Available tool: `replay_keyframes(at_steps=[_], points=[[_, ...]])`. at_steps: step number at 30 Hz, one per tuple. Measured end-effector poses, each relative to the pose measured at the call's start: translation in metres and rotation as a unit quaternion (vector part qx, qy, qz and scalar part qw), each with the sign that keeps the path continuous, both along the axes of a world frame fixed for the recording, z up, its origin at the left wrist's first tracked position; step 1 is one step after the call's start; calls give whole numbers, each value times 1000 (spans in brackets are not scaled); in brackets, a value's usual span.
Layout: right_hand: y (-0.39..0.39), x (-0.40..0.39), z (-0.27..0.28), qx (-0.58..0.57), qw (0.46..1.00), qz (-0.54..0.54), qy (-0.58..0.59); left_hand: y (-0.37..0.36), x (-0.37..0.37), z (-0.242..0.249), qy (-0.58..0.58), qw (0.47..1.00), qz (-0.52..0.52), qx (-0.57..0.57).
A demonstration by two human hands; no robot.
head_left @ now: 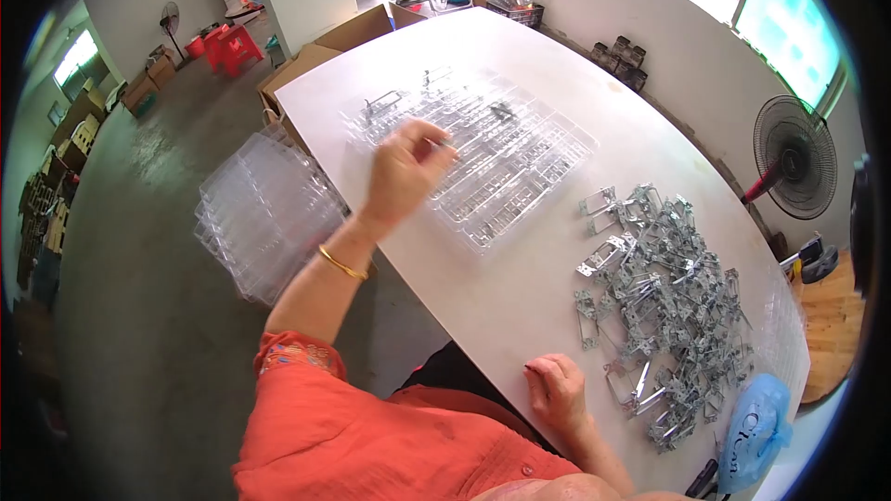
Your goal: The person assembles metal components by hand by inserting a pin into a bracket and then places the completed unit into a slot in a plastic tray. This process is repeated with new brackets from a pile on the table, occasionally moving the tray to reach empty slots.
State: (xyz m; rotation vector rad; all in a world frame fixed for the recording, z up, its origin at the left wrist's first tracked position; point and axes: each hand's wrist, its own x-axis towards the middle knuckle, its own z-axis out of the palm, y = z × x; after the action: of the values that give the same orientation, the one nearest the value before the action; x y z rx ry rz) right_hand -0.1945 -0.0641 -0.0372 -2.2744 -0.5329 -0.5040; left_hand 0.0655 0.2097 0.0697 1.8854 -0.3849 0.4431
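Observation:
My left hand (408,174), with a gold bangle at the wrist, is raised over the near left side of a clear plastic tray (483,243). Its thumb and fingers are drawn together; a small greyish bit shows at the tips, too small to name. Rows of metal parts (506,213) lie in the tray's slots, and a wire-like metal piece (382,104) sits at its far left corner. My right hand (557,390) rests curled near the table's front edge, left of a heap of metal brackets (664,315). What its fingers hold, if anything, is hidden.
A stack of clear plastic trays (264,213) stands left of the white table (520,315). A blue plastic bag (756,431) lies at the near right corner. Beyond the right edge is a fan (794,158); a cardboard box (353,32) stands behind the far left edge.

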Motion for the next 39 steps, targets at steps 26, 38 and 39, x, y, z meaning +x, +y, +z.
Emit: replay_keyframes(at_steps=[26,38,39], points=[[49,17,3,27,998,20,57,109,164,-50,4,920,165,356],[45,25,1,53,997,33,53,105,171,-42,25,897,168,407],[45,25,2,54,997,32,54,105,171,-43,25,898,167,405]])
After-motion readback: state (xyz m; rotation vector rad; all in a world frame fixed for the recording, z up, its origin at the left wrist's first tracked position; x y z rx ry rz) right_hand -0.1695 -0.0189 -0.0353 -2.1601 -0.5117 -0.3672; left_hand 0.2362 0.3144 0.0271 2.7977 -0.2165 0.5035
